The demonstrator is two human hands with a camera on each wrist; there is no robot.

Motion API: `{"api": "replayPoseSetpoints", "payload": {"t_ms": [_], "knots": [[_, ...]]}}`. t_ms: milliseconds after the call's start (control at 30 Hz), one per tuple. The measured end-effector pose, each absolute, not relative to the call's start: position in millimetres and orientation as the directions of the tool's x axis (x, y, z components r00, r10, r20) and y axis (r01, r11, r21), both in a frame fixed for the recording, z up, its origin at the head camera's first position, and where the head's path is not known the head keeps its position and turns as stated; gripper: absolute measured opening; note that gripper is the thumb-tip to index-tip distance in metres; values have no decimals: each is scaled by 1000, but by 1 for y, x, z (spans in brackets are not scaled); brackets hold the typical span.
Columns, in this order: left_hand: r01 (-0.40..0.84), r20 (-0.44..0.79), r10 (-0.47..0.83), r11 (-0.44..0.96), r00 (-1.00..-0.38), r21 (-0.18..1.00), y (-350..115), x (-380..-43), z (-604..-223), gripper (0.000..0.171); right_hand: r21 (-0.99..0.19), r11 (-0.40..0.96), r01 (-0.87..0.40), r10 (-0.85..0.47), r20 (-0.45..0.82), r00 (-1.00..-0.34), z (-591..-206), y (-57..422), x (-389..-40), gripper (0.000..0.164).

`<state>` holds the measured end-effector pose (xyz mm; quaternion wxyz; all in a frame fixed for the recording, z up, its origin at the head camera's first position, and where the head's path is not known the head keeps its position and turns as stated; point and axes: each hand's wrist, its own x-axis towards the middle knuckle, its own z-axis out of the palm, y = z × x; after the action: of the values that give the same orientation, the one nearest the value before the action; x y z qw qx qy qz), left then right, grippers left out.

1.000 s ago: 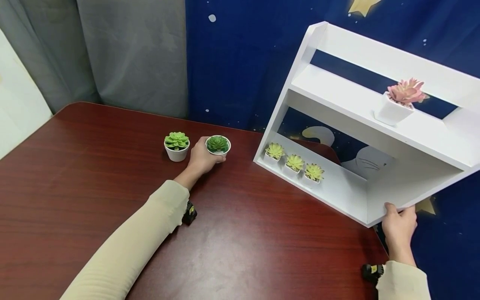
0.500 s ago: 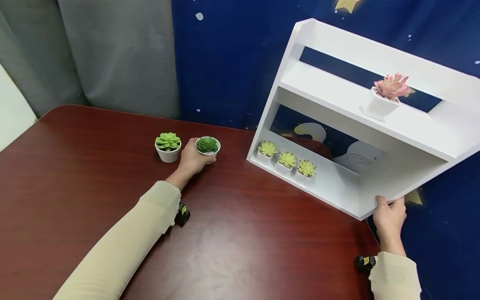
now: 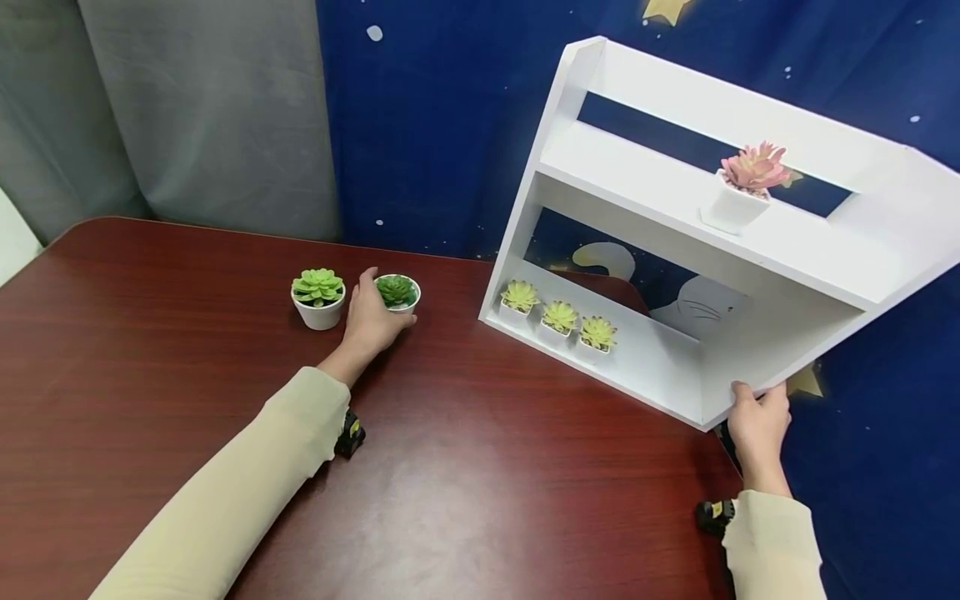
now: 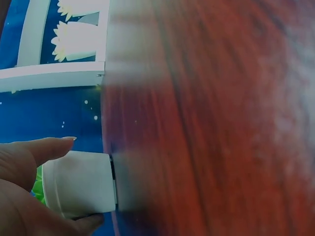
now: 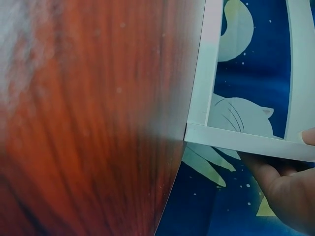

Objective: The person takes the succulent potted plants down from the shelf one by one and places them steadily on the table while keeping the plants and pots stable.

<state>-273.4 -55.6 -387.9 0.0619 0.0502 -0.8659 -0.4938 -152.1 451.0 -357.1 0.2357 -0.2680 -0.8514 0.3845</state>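
the dark plant (image 3: 397, 291) stands upright on the table (image 3: 450, 467), left of the shelf (image 3: 660, 379) and apart from it. the left hand (image 3: 369, 321) is spread wide around its pot, the thumb a little clear of the side. the right hand (image 3: 759, 425) grips the shelf's right panel near the bottom, thumb inside. the light green plant (image 3: 318, 298) is farther left of the shelf. three small plants (image 3: 557, 321) sit in a row on the shelf's lower board, the pink plant (image 3: 738, 187) on the upper one.
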Motion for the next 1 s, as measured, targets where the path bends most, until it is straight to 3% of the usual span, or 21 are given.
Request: {"api": "replayPoseSetpoints", "payload": {"t_ms": [500, 1000], "knots": [[4, 91, -140, 520, -986, 854, -42, -262, -360, 98, -763, 574, 297, 643, 195, -740, -356, 454, -148, 54], [368, 430, -22, 476, -903, 799, -6, -242, -287, 68, -759, 585, 286, 631, 204, -748, -357, 452, -151, 54]]}}
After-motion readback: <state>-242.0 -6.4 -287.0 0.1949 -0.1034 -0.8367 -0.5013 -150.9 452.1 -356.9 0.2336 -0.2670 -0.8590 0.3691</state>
